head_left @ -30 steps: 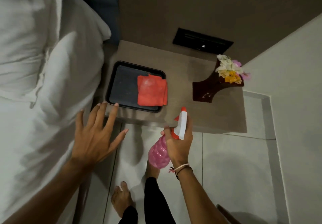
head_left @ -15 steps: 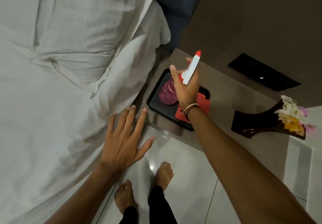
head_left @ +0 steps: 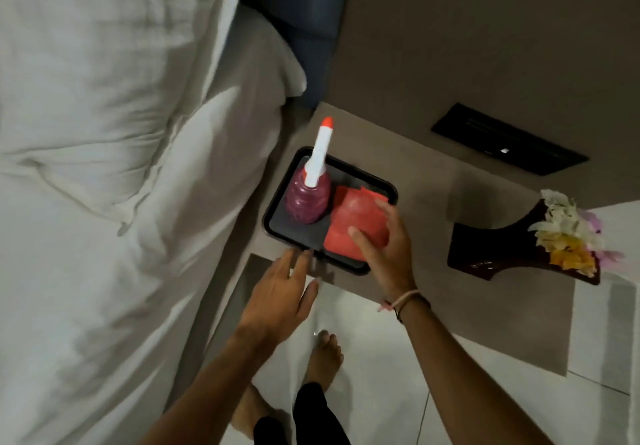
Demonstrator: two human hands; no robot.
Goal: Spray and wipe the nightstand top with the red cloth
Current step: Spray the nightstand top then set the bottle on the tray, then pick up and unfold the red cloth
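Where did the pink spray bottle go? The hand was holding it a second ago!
The right hand set the pink spray bottle down upright in the black tray, let go, and moved onto the red cloth beside it. The left hand slid forward to the tray's near edge, open. The cloth stayed in the tray, and the dark flower holder stayed put on the nightstand.

Red cloth (head_left: 353,226) under the right hand (head_left: 388,254): soft matt fabric. Beside that grasp, the spray bottle (head_left: 306,202) is ribbed translucent pink plastic with a smooth white nozzle; the tray (head_left: 277,229) is smooth black, slightly glossy. The nightstand top (head_left: 433,306) below is matt brown with a wood-like look.
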